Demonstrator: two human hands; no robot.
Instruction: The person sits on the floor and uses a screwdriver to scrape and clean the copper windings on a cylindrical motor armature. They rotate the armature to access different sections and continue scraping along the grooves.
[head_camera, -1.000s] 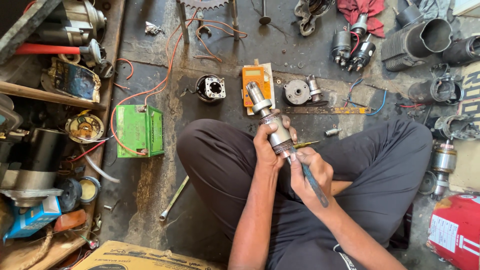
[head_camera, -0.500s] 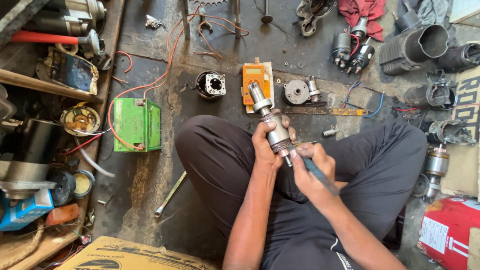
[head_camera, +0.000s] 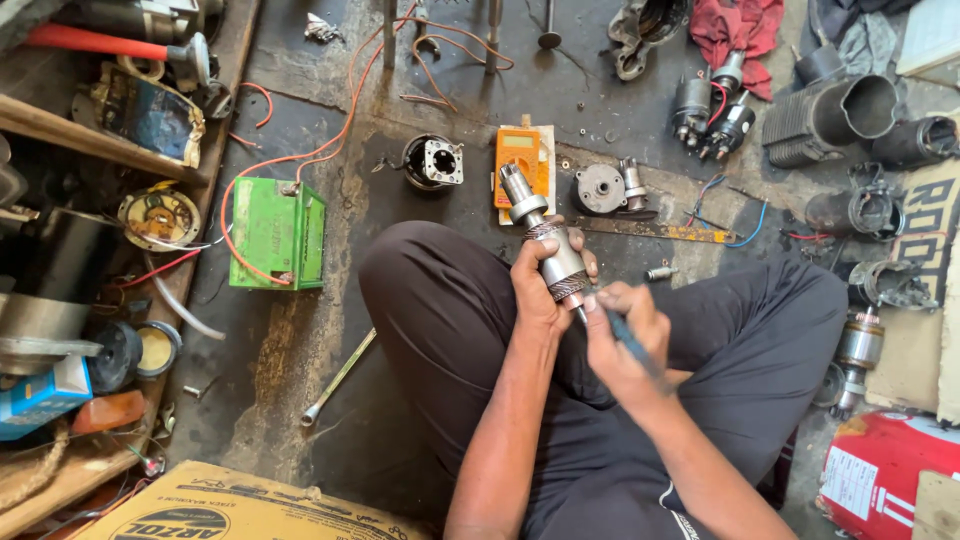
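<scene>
I sit cross-legged on a grimy workshop floor. My left hand (head_camera: 537, 282) grips a metal motor armature (head_camera: 548, 250) around its middle, its shaft pointing away from me. My right hand (head_camera: 618, 335) holds a thin dark-handled tool (head_camera: 627, 338) whose tip touches the copper commutator end of the armature. An orange multimeter (head_camera: 521, 164) lies on the floor just beyond the armature.
A green battery (head_camera: 277, 233) with orange wires sits to the left. A round motor housing (head_camera: 432, 161) and an end cap part (head_camera: 604, 187) lie ahead. A wrench (head_camera: 338, 378) rests by my left knee. Shelves of parts stand on the left, motor casings on the right, a cardboard box (head_camera: 230, 508) at the bottom.
The hands stay together on the armature. My right hand has shifted slightly with the tool against the commutator end; the view has drifted a little.
</scene>
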